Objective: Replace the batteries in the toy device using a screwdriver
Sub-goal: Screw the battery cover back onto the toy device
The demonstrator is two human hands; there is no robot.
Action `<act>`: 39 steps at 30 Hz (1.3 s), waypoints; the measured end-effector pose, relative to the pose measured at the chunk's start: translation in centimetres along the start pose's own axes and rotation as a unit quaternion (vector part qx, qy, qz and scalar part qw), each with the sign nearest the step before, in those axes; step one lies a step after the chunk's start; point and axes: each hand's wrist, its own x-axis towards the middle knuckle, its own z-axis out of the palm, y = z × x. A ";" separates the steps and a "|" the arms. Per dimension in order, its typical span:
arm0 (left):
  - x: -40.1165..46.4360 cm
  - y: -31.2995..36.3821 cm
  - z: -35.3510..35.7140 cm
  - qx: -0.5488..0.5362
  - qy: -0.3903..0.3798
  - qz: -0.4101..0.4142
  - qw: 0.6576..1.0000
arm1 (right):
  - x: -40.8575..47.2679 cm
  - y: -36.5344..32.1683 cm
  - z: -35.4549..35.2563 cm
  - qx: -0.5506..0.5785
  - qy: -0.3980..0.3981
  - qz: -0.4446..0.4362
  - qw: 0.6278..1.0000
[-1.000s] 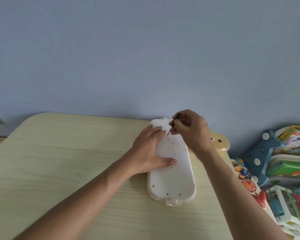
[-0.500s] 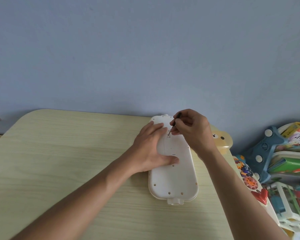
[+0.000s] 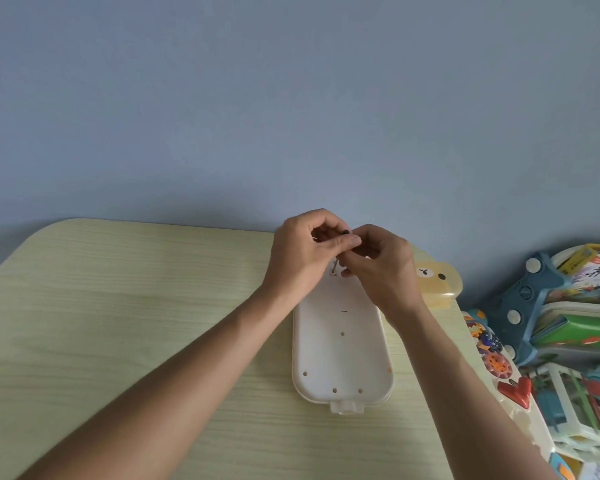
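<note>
Two hands are up over the far end of the toy, working close together. Starting from the left: the pale wooden table [image 3: 118, 323] runs wide and bare under the left forearm, which crosses it on a diagonal toward the middle. The left hand [image 3: 302, 258] is curled, thumb and fingers pinched together at the top of the screwdriver [image 3: 340, 251], where a small dark cap shows just above the thumb. Only a short stretch of the thin metal shaft is visible below the fingers, tilted and reaching down to the toy's back near its far end; whether the tip sits in a screw I cannot tell, it is too small. Beneath both hands lies the white toy device [image 3: 342, 355], face down, flat on the table, long axis running away from the camera, with small holes dotted along its near edge and a little tab sticking out at the near end. The right hand [image 3: 383, 268] is closed too, fingertips pinching the screwdriver from the other side, touching the left thumb. Just right of that wrist, a yellow bear-faced piece [image 3: 437, 280] sits at the table's edge. Further right, off the table, a pile of colourful toys and a blue rack with books [image 3: 548, 306] crowd the corner against the blue wall [image 3: 291, 98]
</note>
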 end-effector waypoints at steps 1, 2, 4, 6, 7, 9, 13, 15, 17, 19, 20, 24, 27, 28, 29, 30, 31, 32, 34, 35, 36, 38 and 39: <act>0.2 -0.1 0.1 0.006 -0.002 0.005 1.000 | 0.0 0.0 -0.1 0.004 -0.007 0.004 1.000; 0.3 -0.2 0.0 0.015 -0.007 0.010 1.000 | 0.0 -0.1 -0.2 0.005 -0.021 0.011 1.000; 0.5 -0.2 -0.3 0.029 -0.033 0.024 0.999 | -0.1 -0.1 -0.5 0.012 -0.047 0.029 0.998; 0.6 -0.1 -0.6 0.032 -0.058 0.029 0.997 | -0.2 0.0 -0.6 0.018 -0.041 0.050 0.998; 0.6 0.0 -0.6 0.032 -0.061 0.026 0.997 | -0.1 0.2 -0.5 0.017 -0.032 0.056 0.998; 0.6 0.0 -0.5 0.026 -0.042 0.018 0.999 | 0.1 0.2 -0.2 0.005 -0.017 0.063 0.998; 0.5 -0.2 0.0 0.005 -0.021 0.013 1.000 | 0.2 0.2 0.2 0.007 -0.018 0.052 0.998; 0.3 -0.3 -0.1 -0.018 -0.025 0.009 0.999 | -0.2 0.0 -0.1 0.029 -0.057 0.049 0.997; 0.0 -0.3 -0.3 -0.025 -0.031 0.013 0.999 | -0.4 -0.2 -0.5 0.055 -0.081 0.047 0.994; -0.1 -0.4 -0.3 -0.018 -0.035 0.026 0.999 | -0.4 0.0 -0.6 0.065 -0.073 0.046 0.994; -0.2 -0.4 -0.3 -0.015 -0.030 0.028 0.999 | -0.3 0.0 -0.4 0.060 -0.063 0.050 0.995; 0.1 -0.6 -0.1 -0.029 -0.004 0.001 1.000 | 0.0 0.3 0.1 0.024 -0.034 0.066 0.997; 0.2 -0.6 -0.3 -0.012 -0.019 0.025 0.999 | -0.1 0.2 -0.4 0.053 -0.078 0.060 0.994; 0.1 -0.5 -0.4 -0.003 -0.029 0.034 0.999 | -0.2 0.1 -0.5 0.065 -0.087 0.059 0.992; 0.1 -0.5 -0.5 0.000 -0.040 0.038 0.998 | -0.2 0.1 -0.5 0.071 -0.084 0.059 0.992; 0.2 -0.4 -0.6 -0.001 -0.049 0.033 0.998 | -0.1 0.2 -0.5 0.068 -0.076 0.063 0.993; 0.2 -0.3 -0.6 0.000 -0.048 0.025 0.999 | 0.0 0.2 -0.5 0.061 -0.069 0.064 0.994; 0.2 -0.3 -0.5 0.001 -0.038 0.017 0.999 | 0.1 0.3 -0.4 0.053 -0.063 0.065 0.994; 0.3 -0.2 -0.3 -0.003 -0.019 0.015 1.000 | 0.3 0.4 -0.1 0.047 -0.059 0.067 0.995; 0.3 -0.1 -0.3 -0.007 -0.016 0.018 1.000 | 0.3 0.4 -0.1 0.044 -0.057 0.067 0.995; 0.3 -0.1 -0.2 -0.008 -0.017 0.023 1.000 | 0.3 0.4 -0.2 0.043 -0.061 0.069 0.995; 0.2 -0.2 -0.4 0.008 -0.029 0.042 0.999 | 0.2 0.3 -0.6 0.046 -0.089 0.071 0.992; 0.2 -0.2 -0.5 0.021 -0.039 0.053 0.998 | 0.2 0.4 -0.8 0.054 -0.104 0.070 0.991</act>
